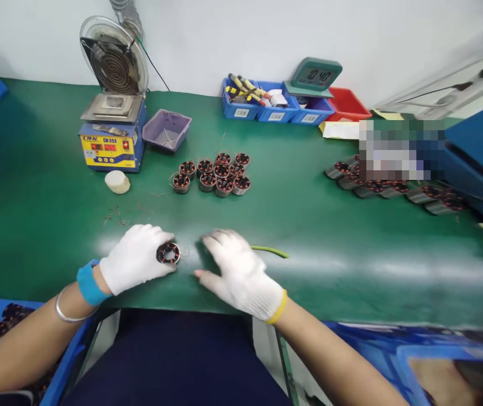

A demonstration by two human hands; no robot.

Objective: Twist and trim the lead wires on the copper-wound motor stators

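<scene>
My left hand (pixel 137 259), in a white glove, is closed round a wound motor stator (pixel 168 253) on the green table, its copper coils facing up. A thin loose wire shows at the stator's right side. My right hand (pixel 239 268), gloved too and somewhat blurred, is just right of it with thumb and fingers apart, and I see nothing between them. From behind that hand a thin curved yellow-green handle (pixel 271 250) sticks out; the rest of it is hidden.
More stators (pixel 222 172) stand grouped ahead. Behind are a solder pot (pixel 110 144), a purple tray (pixel 166 129), a white round block (pixel 117 182), blue tool bins (pixel 276 113) and a clock (pixel 315 74). Further stators (pixel 368 189) lie right. Wire scraps lie left.
</scene>
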